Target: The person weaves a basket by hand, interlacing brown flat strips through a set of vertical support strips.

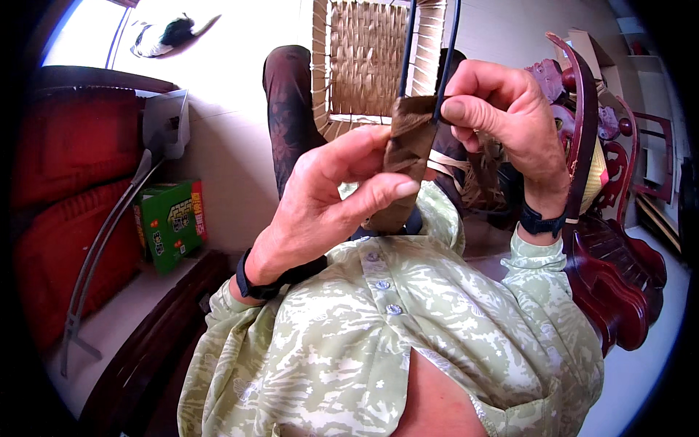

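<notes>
"Strip (409, 154), brown and creased, held upright in front of the person's body: is that the piece in hand?"

"Yes. The left hand (331, 193) has it pinched, thumb across the near face and the other fingers partly hidden behind."

"And the right hand (510, 120)?"

"At the top right corner. Its thumb and forefinger are closed together there, right against one of two dark cords (408, 51) that run from the strip's upper end to the picture's top edge. Whether the fingers grip the strip, the cord or both, nobody could tell from this."

"What stands beyond it?"

"A woven panel (368, 58), pale, laced inside a frame, with a leg in dark trousers (287, 95) on its left. Some loose fibres (455, 166) lie just right of the strip."

"Farther out?"

"A green box (169, 224) on the left, near a red padded seat (73, 251). On the right, a carved dark wooden chair (611, 291). At the upper left a black-and-white cat (167, 36) lies on the pale floor (226, 138)."
</notes>
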### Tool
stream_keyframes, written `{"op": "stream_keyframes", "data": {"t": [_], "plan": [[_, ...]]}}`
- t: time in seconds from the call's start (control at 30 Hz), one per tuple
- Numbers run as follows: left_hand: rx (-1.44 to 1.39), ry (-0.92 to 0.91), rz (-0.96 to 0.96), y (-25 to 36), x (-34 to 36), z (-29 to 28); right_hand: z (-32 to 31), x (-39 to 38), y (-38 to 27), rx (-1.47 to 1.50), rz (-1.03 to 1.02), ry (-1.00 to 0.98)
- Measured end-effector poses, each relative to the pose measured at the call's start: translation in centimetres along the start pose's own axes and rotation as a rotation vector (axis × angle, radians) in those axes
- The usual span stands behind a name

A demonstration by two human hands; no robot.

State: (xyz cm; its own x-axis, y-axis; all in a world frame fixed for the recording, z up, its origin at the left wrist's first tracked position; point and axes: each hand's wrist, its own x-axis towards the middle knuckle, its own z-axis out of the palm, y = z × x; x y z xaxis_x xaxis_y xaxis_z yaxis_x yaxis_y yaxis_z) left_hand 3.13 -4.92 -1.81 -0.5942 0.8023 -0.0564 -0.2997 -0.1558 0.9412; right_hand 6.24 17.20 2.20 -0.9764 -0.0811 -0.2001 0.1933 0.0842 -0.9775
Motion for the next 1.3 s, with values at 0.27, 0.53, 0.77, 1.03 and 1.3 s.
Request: {"op": "stream_keyframes", "data": {"t": [0.27, 0.53, 0.77, 1.03, 1.3], "plan": [[-0.116, 0.062, 0.136, -1.2, 0.2, 0.5, -0.1, -0.3, 0.0, -0.011, -0.013, 0.027], [0.251, 0.175, 0.336, -1.7, 1.2, 0.4, -0.6, -1.0, 0.7, 0.016, -0.026, -0.016], [0.188, 0.192, 0.218, 0.0, 0.9, 0.8, -0.4, -0.8, 0.3, -0.016, -0.047, -0.008], [0.076, 0.223, 0.077, 1.7, 4.3, 0.9, -0.7, -1.3, -1.1, -0.118, 0.027, -0.027], [0.018, 0.142, 0.068, 2.2, 3.7, 1.2, 0.5, -4.1, -7.2, -0.286, 0.093, -0.118]]}}
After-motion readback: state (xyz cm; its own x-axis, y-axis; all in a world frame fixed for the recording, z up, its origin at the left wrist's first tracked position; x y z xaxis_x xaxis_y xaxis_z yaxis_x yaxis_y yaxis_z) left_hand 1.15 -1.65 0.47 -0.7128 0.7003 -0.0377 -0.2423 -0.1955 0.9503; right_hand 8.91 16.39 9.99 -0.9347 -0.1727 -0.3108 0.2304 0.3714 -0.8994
